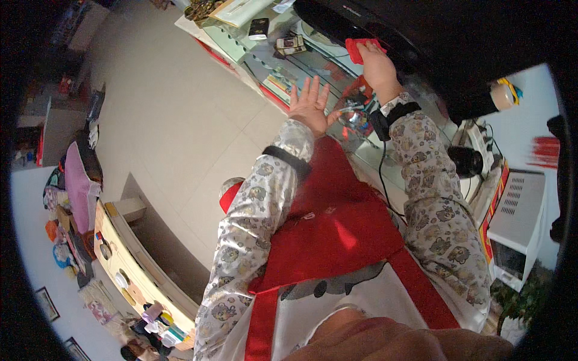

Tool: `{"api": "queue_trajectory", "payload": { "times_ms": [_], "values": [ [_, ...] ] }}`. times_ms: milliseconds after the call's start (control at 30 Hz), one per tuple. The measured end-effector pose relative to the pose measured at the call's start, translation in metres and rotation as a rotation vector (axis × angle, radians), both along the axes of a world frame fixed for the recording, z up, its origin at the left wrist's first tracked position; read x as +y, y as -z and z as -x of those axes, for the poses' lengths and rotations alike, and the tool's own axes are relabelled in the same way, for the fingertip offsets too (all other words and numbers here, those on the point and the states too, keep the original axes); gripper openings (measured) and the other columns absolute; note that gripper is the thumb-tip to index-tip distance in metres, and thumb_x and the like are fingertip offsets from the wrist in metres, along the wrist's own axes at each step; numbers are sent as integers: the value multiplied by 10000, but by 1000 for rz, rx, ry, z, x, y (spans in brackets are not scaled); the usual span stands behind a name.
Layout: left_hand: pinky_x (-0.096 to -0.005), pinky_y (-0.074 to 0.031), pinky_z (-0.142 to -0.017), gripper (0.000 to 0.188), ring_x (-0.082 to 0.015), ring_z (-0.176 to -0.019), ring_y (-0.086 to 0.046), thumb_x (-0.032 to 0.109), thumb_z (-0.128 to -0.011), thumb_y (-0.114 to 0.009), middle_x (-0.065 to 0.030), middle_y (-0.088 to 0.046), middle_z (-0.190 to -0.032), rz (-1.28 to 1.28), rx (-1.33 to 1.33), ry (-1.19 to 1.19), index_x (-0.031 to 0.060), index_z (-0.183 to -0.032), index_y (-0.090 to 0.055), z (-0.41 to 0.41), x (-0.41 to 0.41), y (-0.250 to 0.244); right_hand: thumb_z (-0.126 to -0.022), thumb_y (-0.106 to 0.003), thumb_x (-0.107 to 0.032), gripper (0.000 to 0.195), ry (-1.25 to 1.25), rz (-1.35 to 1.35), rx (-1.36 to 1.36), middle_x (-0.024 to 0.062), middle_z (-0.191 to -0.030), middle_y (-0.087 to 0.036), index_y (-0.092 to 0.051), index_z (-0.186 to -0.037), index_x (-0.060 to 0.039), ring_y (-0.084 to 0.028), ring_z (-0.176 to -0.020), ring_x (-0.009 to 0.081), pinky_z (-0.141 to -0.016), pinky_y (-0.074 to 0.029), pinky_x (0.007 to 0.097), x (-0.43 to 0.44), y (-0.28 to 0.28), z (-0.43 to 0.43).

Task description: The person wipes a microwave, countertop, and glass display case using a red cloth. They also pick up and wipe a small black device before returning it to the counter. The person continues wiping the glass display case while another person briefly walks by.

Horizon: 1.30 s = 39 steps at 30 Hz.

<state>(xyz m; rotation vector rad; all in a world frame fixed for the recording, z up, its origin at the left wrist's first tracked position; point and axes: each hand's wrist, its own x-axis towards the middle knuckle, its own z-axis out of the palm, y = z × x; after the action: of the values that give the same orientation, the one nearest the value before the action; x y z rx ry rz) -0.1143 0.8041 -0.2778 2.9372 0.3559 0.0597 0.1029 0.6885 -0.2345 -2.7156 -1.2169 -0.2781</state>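
Observation:
My right hand (379,70) presses a folded red cloth (356,50) against the lower edge of a large black television (406,34). My left hand (309,106) is empty, its fingers spread, above the near edge of a glass-topped cabinet (293,67). Below the right wrist, a shiny rounded object (356,118) lies among small coloured items seen at the glass. I wear a red apron (334,216) over patterned sleeves, with a black band on each forearm. A black cable (383,167) hangs down from the right wristband.
A small black box (258,29) and some card-like items (290,43) rest on the glass. On the right are a black cylindrical object (466,161) and a white slotted appliance (515,203). Behind on the left, a pale yellow table (140,270) carries several small things. Tiled floor (171,104) lies left.

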Motion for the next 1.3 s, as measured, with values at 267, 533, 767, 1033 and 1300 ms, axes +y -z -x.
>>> {"api": "queue_trajectory", "payload": {
  "times_ms": [267,533,767,1033,1300],
  "values": [
    [-560,-68,-1225,821,-356,-1545,-81,645,-981,-413,-170,-101,-1672,-18,91,9,146,-1603,-214,2,3,2,-942,-474,-81,475,-93,42,123,278,-1483,-441,-510,-1414,-46,-470,-1361,397,-1113,-425,438,-89,26,50],
    [-530,-107,-1231,852,-362,-1548,-50,658,-971,-442,-189,-83,-1669,-21,185,16,142,-1607,-204,6,2,7,-895,-483,-30,536,-168,94,186,331,-1431,-470,-468,-1428,25,-476,-1343,436,-1124,-406,443,-186,7,136],
    [-511,-190,-1220,1012,-434,-1527,-93,748,-876,-537,-274,-113,-1638,-27,267,67,90,-1589,-246,6,6,-6,-911,-485,-24,515,-91,38,11,284,-1466,-459,-479,-1425,-1,-448,-1370,422,-1131,-405,452,-133,44,62],
    [-451,-211,-1226,973,-425,-1517,-160,695,-865,-597,-286,-136,-1630,-6,273,52,101,-1574,-295,5,8,1,-885,-502,-48,519,-35,81,59,283,-1441,-492,-495,-1400,14,-468,-1357,418,-1108,-432,443,-114,33,36],
    [-449,-221,-1225,1000,-422,-1506,-203,672,-849,-630,-294,-216,-1605,25,182,50,37,-1552,-310,8,-5,-3,-839,-553,-25,571,-399,35,76,257,-1442,-496,-508,-1407,-10,-470,-1360,393,-1112,-426,441,-190,13,146]
  ]
}}
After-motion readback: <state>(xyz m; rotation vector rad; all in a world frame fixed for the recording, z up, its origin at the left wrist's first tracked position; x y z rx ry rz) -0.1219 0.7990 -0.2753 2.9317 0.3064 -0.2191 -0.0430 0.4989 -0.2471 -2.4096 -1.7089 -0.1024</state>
